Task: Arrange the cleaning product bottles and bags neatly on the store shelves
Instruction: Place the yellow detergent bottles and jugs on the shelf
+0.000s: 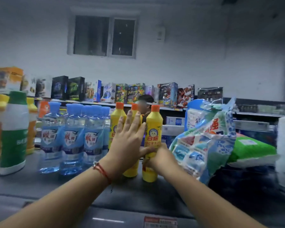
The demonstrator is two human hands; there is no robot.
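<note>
1. While the shelf bears the stock, the blue-and-white bag is seen leaning at the right, its lower edge hidden behind the right forearm.
2. Straight fingers of the left hand are pressed flat against a middle yellow bottle (mostly covered).
3. The nearest yellow bottle is gripped low by the right hand, whose fingertips are hidden.
</note>
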